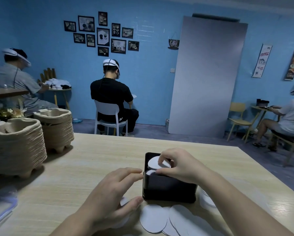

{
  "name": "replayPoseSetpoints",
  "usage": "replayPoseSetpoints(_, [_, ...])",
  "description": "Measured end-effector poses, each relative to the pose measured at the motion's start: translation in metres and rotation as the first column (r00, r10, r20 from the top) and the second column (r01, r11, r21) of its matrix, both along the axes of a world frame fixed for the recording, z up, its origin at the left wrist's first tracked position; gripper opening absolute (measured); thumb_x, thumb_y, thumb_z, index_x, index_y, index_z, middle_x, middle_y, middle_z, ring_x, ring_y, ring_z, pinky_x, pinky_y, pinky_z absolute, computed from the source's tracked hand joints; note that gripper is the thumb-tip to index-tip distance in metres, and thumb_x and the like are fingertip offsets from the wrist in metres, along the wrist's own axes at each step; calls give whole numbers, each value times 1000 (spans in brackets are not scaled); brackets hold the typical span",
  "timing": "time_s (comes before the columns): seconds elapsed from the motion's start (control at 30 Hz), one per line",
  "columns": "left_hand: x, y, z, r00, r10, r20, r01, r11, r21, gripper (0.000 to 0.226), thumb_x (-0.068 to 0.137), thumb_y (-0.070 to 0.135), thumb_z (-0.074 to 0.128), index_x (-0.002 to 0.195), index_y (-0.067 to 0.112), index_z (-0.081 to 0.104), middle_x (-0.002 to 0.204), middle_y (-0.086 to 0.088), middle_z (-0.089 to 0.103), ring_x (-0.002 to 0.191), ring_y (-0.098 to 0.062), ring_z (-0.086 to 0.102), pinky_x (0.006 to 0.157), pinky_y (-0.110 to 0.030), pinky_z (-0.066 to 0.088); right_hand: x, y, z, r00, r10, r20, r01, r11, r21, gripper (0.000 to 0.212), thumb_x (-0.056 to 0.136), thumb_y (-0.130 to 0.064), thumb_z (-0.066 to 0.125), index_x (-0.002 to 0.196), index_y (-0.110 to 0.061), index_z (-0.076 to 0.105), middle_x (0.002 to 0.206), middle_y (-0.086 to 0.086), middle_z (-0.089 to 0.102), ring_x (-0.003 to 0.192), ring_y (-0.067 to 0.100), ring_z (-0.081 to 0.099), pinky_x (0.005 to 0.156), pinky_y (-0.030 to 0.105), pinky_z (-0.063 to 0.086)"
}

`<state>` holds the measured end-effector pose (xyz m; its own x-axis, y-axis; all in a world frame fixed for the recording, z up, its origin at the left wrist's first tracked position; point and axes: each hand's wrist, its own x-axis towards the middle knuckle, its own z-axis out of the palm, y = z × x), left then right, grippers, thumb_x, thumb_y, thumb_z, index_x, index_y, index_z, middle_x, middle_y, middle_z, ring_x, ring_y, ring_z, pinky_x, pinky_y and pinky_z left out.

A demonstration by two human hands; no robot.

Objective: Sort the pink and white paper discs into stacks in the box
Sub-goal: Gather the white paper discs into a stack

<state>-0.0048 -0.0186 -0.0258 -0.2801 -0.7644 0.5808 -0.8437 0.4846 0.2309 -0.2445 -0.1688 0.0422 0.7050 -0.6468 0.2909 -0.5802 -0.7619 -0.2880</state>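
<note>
- Left hand spread loose against the near left corner of the black box, gripping nothing, likely to steady it.
- Right hand reaches over the rim, fingertips pinching a white disc onto the stack inside.
- Loose discs wait on the table just in front of the box (colours hard to tell in this light).

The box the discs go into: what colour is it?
Black box, seen best in the head view.

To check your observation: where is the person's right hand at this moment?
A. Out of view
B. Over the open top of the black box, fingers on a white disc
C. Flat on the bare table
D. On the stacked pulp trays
B: the right hand reaches over the black box, fingertips touching a white disc inside.
</note>
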Motion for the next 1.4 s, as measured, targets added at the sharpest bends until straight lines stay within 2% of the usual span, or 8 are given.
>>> replayPoseSetpoints(0.13, [0,0,0,1000,-10,0,10,1000,5,43,95,54,60,135,38,54,142,26,49,131,5,47,103,-21,39,6,-5,-6,999,-48,-1,48,998,34,53,67,-81,63,81,-30,61,76,-5,60,73,12,55,68,42,52])
replayPoseSetpoints(0.33, [-2,1,1,1000,-25,3,25,1000,10,42,95,56,60,133,37,55,139,26,49,128,6,45,102,-17,35,11,-3,-2,997,-57,-54,62,994,91,37,73,-58,83,90,-30,66,88,-12,65,86,8,58,78,33,53])
replayPoseSetpoints(0.5, [0,2,0,1000,-15,2,15,1000,20,41,97,57,57,132,36,56,139,25,50,128,6,46,102,-16,35,7,-2,-2,997,-75,-10,76,996,49,26,82,-51,76,86,-28,66,85,-10,67,76,7,61,73,38,56])
replayPoseSetpoints(0.7, [5,3,3,999,-2,-50,4,1000,31,34,97,51,61,127,34,59,131,27,51,124,5,50,99,-23,43,-6,19,5,994,7,110,-4,1000,-31,17,91,-42,63,81,-29,65,84,-13,69,84,8,62,77,37,52])
replayPoseSetpoints(1.0, [31,11,6,997,28,-76,-8,966,257,22,93,53,62,109,40,64,110,28,59,112,4,55,92,-27,50,-17,75,-10,970,168,178,-148,982,-121,12,90,-40,69,86,-29,66,80,-19,57,80,5,55,72,20,43])
replayPoseSetpoints(1.13, [38,19,-1,999,31,-13,-25,941,337,40,83,58,69,118,42,60,114,28,58,113,6,52,98,-28,47,-12,91,-36,955,276,112,-279,960,11,8,92,-34,72,93,-27,67,89,-16,59,82,2,56,70,10,39])
replayPoseSetpoints(1.3, [41,25,-6,999,45,27,-52,924,379,68,73,64,73,135,42,52,127,33,52,123,12,45,106,-22,42,-14,92,-62,961,275,5,-275,961,-1,16,92,-45,67,99,-31,62,106,-16,61,101,5,56,86,30,50])
replayPoseSetpoints(1.4, [41,25,-5,998,59,13,-59,917,394,65,73,61,74,132,44,52,123,33,52,122,12,46,105,-21,42,-28,91,-63,970,239,-34,-238,971,30,37,87,-63,67,105,-32,63,120,-21,58,114,1,52,93,27,47])
